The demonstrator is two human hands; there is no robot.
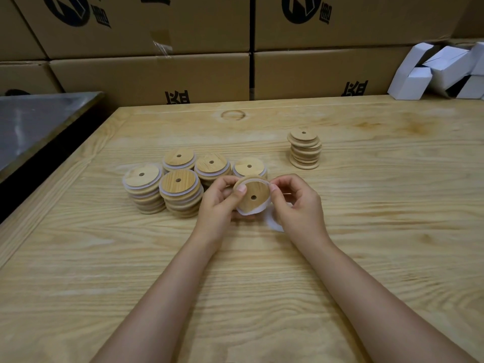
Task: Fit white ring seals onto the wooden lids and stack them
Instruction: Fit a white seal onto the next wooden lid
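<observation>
Both hands are busy just above the pale wooden table (262, 284), near its middle. The left hand (218, 203) grips a round wooden lid (255, 195) with a small centre hole, thumb on its face and fingers curled behind its rim. The right hand (297, 205) pinches a thin white ring seal (250, 211) at the lid's upper edge. The seal looks only partly seated: it hugs the top rim and hangs loose in a fold below the lid. The lid should be light and stiff, best held by its rim so the edge stays free. The seal appears soft, stretchy and likely to twist or slip off, so it probably wants working round the rim bit by bit between thumb and forefinger. A few loose white seals (275, 224) lie under the right hand. Five stacks of sealed lids (180, 195) stand just beyond the left hand, and a stack of bare wooden lids (305, 153) stands well apart beyond the right.
</observation>
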